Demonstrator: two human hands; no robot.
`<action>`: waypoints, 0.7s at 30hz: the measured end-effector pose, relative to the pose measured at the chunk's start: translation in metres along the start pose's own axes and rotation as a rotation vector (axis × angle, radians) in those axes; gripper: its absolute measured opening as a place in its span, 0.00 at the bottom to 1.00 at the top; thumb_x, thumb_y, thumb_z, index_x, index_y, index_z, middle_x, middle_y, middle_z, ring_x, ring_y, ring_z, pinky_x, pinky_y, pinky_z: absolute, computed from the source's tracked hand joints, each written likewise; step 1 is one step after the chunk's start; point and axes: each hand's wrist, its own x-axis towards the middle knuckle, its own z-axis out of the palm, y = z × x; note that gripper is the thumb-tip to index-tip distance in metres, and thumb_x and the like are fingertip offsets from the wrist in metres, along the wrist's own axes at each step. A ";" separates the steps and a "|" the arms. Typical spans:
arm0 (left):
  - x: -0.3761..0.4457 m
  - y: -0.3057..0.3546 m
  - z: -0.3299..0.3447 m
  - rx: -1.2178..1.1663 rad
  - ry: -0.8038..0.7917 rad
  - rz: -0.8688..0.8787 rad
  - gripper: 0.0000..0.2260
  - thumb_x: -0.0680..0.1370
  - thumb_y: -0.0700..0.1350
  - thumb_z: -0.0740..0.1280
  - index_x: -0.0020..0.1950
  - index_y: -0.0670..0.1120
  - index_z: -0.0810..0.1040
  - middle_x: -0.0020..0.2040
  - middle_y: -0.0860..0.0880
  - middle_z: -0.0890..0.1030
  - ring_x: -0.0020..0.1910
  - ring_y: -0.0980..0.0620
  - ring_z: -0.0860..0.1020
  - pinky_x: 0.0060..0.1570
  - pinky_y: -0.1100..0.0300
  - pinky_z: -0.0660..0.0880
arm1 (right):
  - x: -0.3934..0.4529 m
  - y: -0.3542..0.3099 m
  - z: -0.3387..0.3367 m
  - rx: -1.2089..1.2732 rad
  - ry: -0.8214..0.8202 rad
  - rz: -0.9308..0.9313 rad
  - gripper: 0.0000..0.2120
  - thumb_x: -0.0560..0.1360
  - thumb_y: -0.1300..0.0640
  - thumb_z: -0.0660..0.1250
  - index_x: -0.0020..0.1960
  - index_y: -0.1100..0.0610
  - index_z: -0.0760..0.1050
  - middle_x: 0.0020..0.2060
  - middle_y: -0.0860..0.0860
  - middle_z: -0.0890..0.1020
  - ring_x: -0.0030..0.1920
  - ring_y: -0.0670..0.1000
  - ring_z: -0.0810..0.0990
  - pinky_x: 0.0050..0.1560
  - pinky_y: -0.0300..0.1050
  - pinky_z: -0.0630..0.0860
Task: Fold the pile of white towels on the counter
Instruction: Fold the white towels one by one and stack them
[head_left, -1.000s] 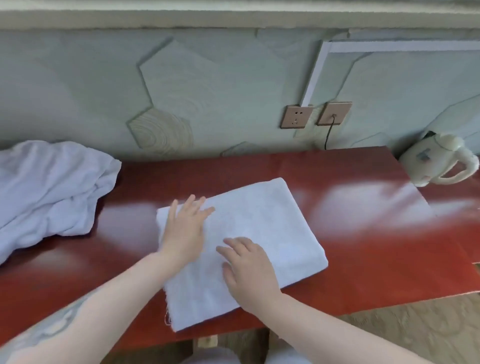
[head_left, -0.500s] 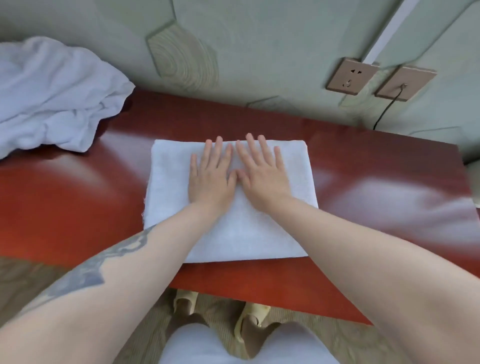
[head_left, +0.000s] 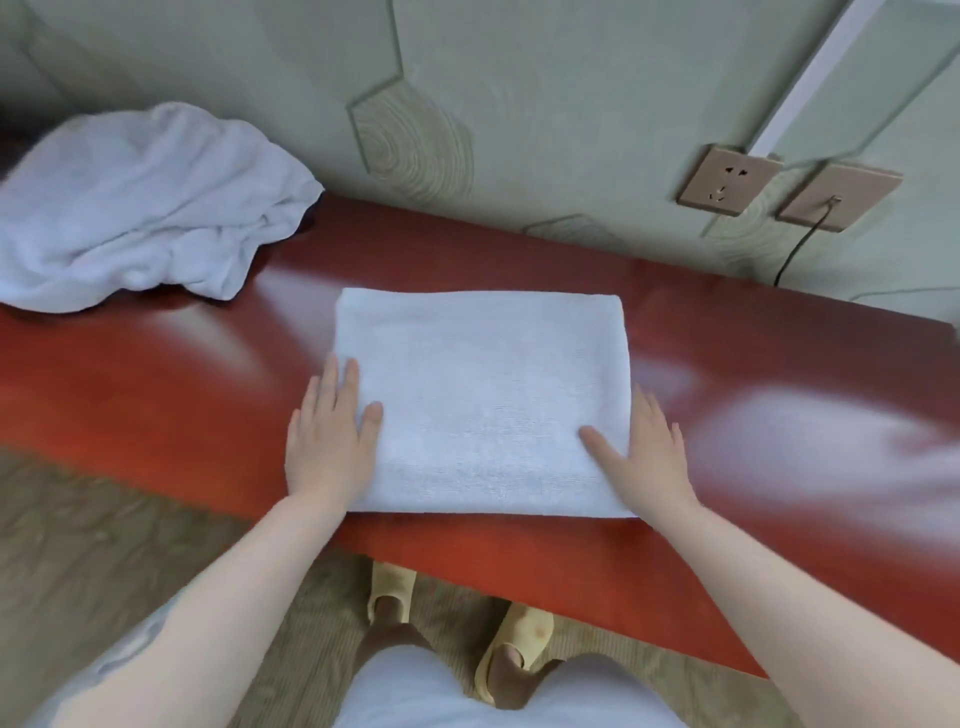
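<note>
Folded towel (head_left: 480, 402) at frame centre on red counter (head_left: 182, 374). Left hand (head_left: 330, 441) and right hand (head_left: 641, 454) flat, fingers straight, at its side edges. Unfolded pile (head_left: 140, 208) upper left. Risk: glossy surface lets towel slide over near edge; uneven pressure skews layers.

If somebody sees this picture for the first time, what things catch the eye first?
First, the folded white towel at the middle of the red counter, with the left hand flat on its left edge and the right hand flat on its right edge. Next, the crumpled pile of white towels at the counter's far left, by the wall.
</note>
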 end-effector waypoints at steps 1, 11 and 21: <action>-0.023 -0.007 0.002 -0.052 0.023 -0.009 0.26 0.84 0.53 0.53 0.81 0.51 0.50 0.81 0.50 0.48 0.78 0.47 0.54 0.74 0.45 0.57 | -0.018 0.008 0.003 -0.053 -0.009 -0.027 0.40 0.76 0.32 0.55 0.80 0.52 0.52 0.78 0.47 0.58 0.78 0.47 0.50 0.77 0.54 0.46; -0.105 0.002 0.024 -0.570 0.265 -0.486 0.25 0.80 0.49 0.66 0.73 0.39 0.67 0.76 0.42 0.65 0.77 0.43 0.58 0.74 0.44 0.56 | -0.062 0.014 0.014 0.152 0.093 -0.046 0.23 0.78 0.48 0.64 0.70 0.56 0.71 0.67 0.51 0.74 0.73 0.53 0.64 0.73 0.59 0.59; -0.189 0.014 0.029 -1.670 0.113 -1.136 0.19 0.69 0.45 0.78 0.57 0.48 0.76 0.53 0.46 0.83 0.54 0.44 0.80 0.53 0.39 0.78 | -0.181 0.035 0.037 0.098 0.348 0.136 0.17 0.68 0.43 0.76 0.49 0.53 0.81 0.50 0.47 0.79 0.57 0.53 0.73 0.60 0.57 0.65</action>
